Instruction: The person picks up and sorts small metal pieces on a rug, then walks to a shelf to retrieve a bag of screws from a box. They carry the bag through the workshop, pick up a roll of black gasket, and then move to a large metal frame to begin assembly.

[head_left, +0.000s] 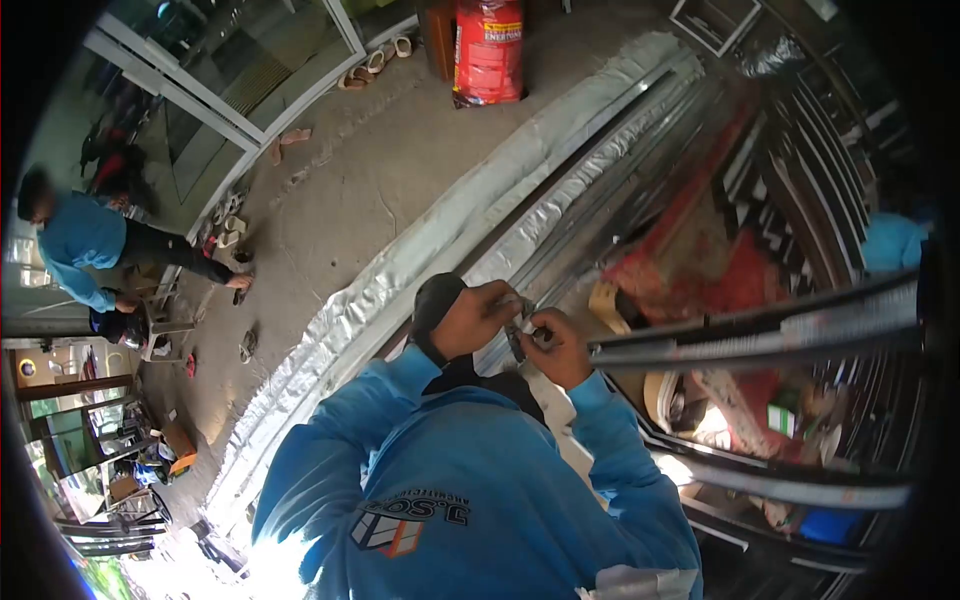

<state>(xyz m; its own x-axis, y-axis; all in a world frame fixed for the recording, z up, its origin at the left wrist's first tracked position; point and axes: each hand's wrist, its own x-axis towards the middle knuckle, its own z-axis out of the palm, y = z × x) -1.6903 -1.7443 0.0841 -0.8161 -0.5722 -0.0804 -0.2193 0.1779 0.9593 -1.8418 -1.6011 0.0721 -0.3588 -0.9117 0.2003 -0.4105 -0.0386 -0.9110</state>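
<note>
The left hand [476, 318] and right hand [560, 346], fingers curled nearly closed, grip a small part [519, 322] between them, above the blue shirt [470, 480], near long silvery wrapping [400, 275].

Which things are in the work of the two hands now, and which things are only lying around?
In the hands:
- small piece, maybe metal, between left hand and right hand

Seemingly just lying around:
- red bag
- sandals
- long silver-wrapped bars

workshop floor by glass doors, long metal profiles [815, 335] racked alongside, foil-wrapped lengths [420, 245], scattered materials
</note>
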